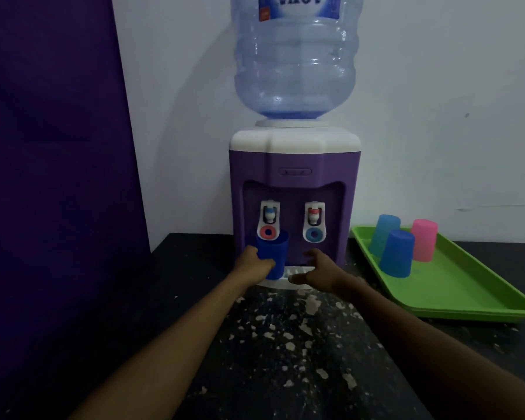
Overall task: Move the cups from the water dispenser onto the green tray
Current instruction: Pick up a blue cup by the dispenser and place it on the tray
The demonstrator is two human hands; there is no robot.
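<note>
A purple and white water dispenser (294, 165) stands on a dark table against the wall. A dark blue cup (274, 250) stands upright under its left tap, on the white drip tray (297, 272). My left hand (255, 263) is wrapped around that cup from the left. Under the right tap, my right hand (314, 268) hovers over the drip tray with its fingers spread, holding nothing. To the right lies the green tray (455, 286). On it stand three upside-down cups: light blue (384, 233), dark blue (397, 253) and pink (424, 239).
A large blue water bottle (296, 56) sits on top of the dispenser. A purple panel (52, 147) fills the left side. The black table (285, 344) is speckled with white flecks. The near half of the green tray is bare.
</note>
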